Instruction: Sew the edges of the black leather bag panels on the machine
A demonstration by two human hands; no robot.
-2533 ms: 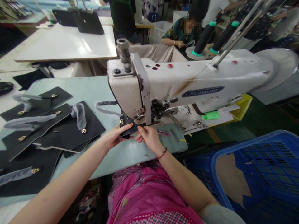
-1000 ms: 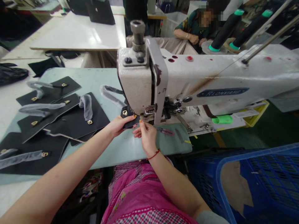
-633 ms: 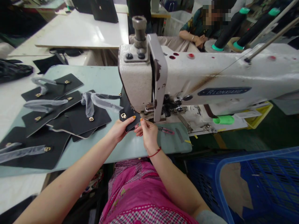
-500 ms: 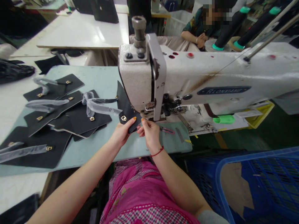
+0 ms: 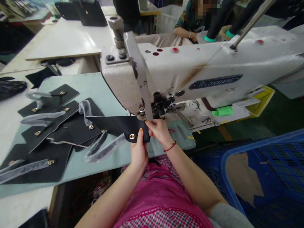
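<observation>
A black leather-like panel (image 5: 114, 124) lies turned sideways below the head of the sewing machine (image 5: 166, 72). It carries gold buckle fittings and a handle strap (image 5: 104, 151) wrapped in clear film. My left hand (image 5: 139, 152) grips the panel's near edge, thumb on top beside a gold buckle (image 5: 132, 136). At the panel's right end, my right hand (image 5: 159, 131) is closed in a pinch at the edge, close under the presser area. The needle and the fingertips behind the panel are hidden. A pink-edged tool (image 5: 172, 130) lies just right of my right hand.
Several similar black panels (image 5: 54, 161) with wrapped straps overlap on the pale green work surface (image 5: 95, 84) at left. A blue basket (image 5: 226, 164) holding brown scraps stands at lower right. Behind the machine are thread cones (image 5: 218, 19), a white table (image 5: 64, 39) and a seated person (image 5: 184, 23).
The panel has swung round, its long side now stretching left from the machine. My left hand moved right and turned with it; my right hand shifted slightly right. The view moved too.
</observation>
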